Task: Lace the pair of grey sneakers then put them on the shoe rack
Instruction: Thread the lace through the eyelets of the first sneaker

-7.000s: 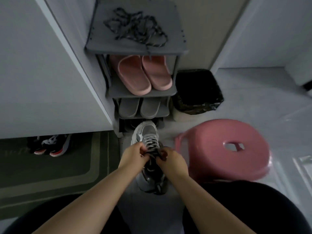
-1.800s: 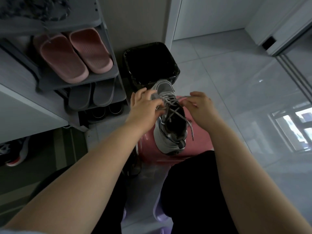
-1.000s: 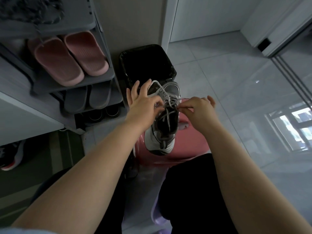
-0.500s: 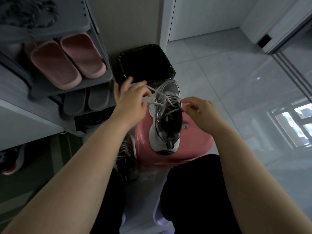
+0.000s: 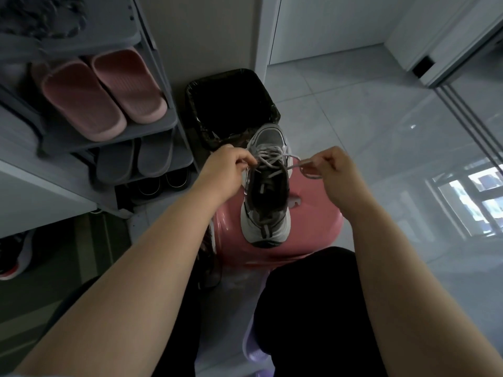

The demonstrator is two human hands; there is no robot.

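A grey sneaker stands on a pink stool, toe pointing away from me. Its grey lace crosses over the tongue. My left hand pinches one lace end at the shoe's left side. My right hand pinches the other end, looped, to the right of the shoe. The second sneaker lies on the floor left of the stool, mostly hidden by my left forearm. The grey shoe rack stands at the left.
The rack holds pink slippers, grey slippers and dark shoes lower down; a dark patterned lace lies on top. A black-lined bin stands behind the stool. Tiled floor opens to the right. A red-black shoe sits far left.
My left hand has come back in to the shoe's left side, drawing its lace end tight. My right hand now holds a loop of lace out to the right.
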